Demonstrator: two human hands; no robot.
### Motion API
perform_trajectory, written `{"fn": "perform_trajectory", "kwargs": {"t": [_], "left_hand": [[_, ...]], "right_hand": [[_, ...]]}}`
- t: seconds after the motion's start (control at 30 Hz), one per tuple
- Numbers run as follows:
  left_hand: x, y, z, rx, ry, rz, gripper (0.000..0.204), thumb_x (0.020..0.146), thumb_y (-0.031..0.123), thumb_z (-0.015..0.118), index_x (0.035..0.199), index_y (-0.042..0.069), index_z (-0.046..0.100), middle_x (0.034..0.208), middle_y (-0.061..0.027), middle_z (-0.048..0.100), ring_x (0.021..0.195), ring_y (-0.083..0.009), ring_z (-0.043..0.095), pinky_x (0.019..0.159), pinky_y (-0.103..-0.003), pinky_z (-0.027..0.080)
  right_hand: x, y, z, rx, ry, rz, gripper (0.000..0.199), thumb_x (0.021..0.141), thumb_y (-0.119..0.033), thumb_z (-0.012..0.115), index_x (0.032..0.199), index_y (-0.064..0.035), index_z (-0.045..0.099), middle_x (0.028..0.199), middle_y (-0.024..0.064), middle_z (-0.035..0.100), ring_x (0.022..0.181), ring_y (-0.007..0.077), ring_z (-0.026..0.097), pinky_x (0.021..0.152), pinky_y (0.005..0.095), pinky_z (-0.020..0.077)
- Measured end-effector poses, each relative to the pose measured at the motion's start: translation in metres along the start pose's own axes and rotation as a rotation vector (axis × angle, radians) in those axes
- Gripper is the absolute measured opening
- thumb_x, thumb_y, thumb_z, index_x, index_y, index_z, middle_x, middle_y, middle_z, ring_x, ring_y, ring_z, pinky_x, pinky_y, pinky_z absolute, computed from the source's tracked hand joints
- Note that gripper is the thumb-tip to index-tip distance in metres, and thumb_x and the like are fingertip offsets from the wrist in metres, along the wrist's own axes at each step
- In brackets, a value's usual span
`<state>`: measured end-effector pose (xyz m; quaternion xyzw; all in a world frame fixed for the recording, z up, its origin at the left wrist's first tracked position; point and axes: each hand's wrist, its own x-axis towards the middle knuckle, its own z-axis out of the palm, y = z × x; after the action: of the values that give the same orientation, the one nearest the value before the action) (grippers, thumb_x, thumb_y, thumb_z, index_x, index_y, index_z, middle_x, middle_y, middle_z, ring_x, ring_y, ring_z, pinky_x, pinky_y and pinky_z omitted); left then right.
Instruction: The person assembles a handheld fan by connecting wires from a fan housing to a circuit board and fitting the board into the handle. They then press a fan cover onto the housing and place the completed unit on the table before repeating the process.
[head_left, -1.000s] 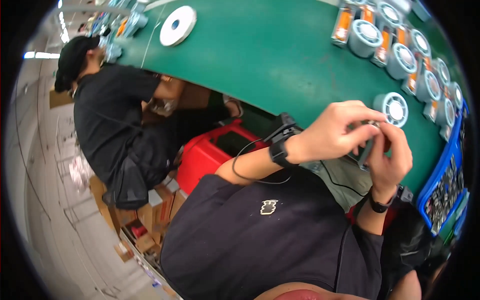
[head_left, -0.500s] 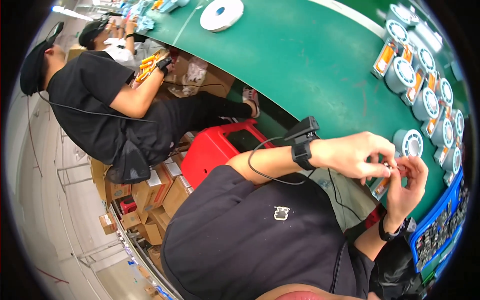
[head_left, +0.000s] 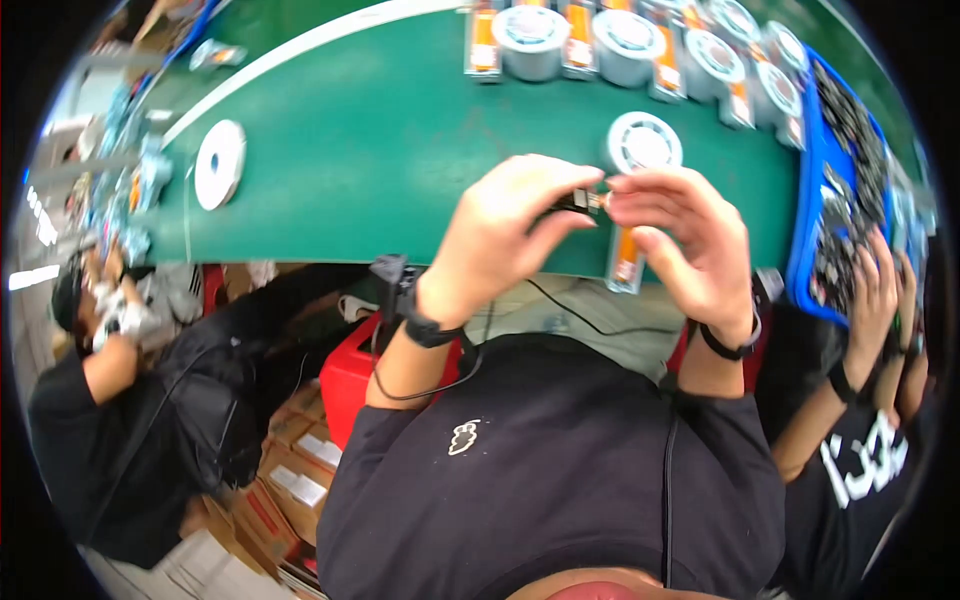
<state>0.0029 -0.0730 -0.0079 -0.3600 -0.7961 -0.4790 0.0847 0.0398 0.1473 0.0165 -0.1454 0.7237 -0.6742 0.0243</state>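
My left hand (head_left: 505, 230) is closed on a small black piece with a metal plug end (head_left: 584, 200), which sticks out between thumb and fingertips. The curled fingers of my right hand (head_left: 690, 235) meet the plug's tip, while its thumb stands apart from them. Whether anything tiny lies at those fingertips is too blurred to tell. Below my right hand, at the table's front edge, lies a clear packaged item with an orange part (head_left: 626, 262). Just beyond my hands stands a grey-blue round tub with a ringed white top (head_left: 643, 143).
More tubs (head_left: 628, 42) and orange packaged pieces (head_left: 577, 38) line the back right of the green table (head_left: 380, 130). A white reel (head_left: 220, 165) lies at left. Blue trays (head_left: 800, 270) of small dark parts stand at right, beside a co-worker's hand (head_left: 873, 290). Another person sits at left.
My view has swung to the right, so the table and my hands sit further left in it. My right thumb has come away from its fingertips. The black piece now shows in my left hand.
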Motion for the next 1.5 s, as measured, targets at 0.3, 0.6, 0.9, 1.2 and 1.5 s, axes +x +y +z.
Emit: {"fn": "perform_trajectory", "kwargs": {"t": [0.3,0.6,0.9,1.2,1.5], "left_hand": [[0.004,0.006,0.006,-0.031,-0.012,-0.031,0.042,0.075,-0.005,0.081,0.115,0.003,0.071,0.109,-0.0132,0.074,0.101,-0.0298,0.07,0.087,-0.036,0.057],[0.003,0.011,0.017,-0.114,0.052,-0.053,0.039,0.076,-0.008,0.079,0.113,0.002,0.071,0.11,-0.0141,0.074,0.102,-0.0287,0.072,0.089,-0.036,0.057],[0.006,0.006,0.029,-0.232,0.191,-0.144,0.04,0.076,-0.008,0.079,0.115,0.0,0.072,0.111,-0.0148,0.075,0.102,-0.0284,0.073,0.09,-0.034,0.058],[-0.003,0.008,0.051,-0.183,0.381,0.122,0.033,0.072,0.004,0.082,0.105,0.01,0.076,0.102,-0.0082,0.076,0.091,-0.0282,0.073,0.077,-0.036,0.06],[-0.018,0.002,0.067,0.015,0.5,0.13,0.017,0.078,0.012,0.079,0.094,0.013,0.075,0.094,-0.0036,0.075,0.082,-0.0236,0.073,0.065,-0.034,0.059]], "right_hand": [[-0.01,0.009,-0.011,-0.532,0.091,-0.302,0.022,0.092,0.01,0.061,0.111,0.0037,0.066,0.098,0.0132,0.074,0.084,0.0227,0.074,0.071,0.0306,0.0587],[0.001,0.021,0.01,-0.594,0.155,-0.402,0.01,0.09,0.005,0.066,0.1,0.0018,0.064,0.087,0.0138,0.07,0.073,0.0281,0.071,0.063,0.0332,0.0552],[0.006,0.029,0.011,-0.513,0.21,-0.406,0.011,0.092,0.006,0.063,0.101,0.0004,0.066,0.086,0.0134,0.07,0.07,0.0262,0.069,0.062,0.0319,0.0541],[-0.038,0.058,0.008,-0.326,0.366,-0.08,0.018,0.105,-0.003,0.054,0.118,0.0036,0.065,0.096,0.0053,0.069,0.082,0.0093,0.064,0.071,0.0227,0.0524],[-0.042,0.074,0.016,-0.301,0.412,-0.108,0.022,0.104,-0.004,0.06,0.122,0.007,0.065,0.1,0.0074,0.07,0.08,0.0088,0.062,0.069,0.0219,0.0516]]}}
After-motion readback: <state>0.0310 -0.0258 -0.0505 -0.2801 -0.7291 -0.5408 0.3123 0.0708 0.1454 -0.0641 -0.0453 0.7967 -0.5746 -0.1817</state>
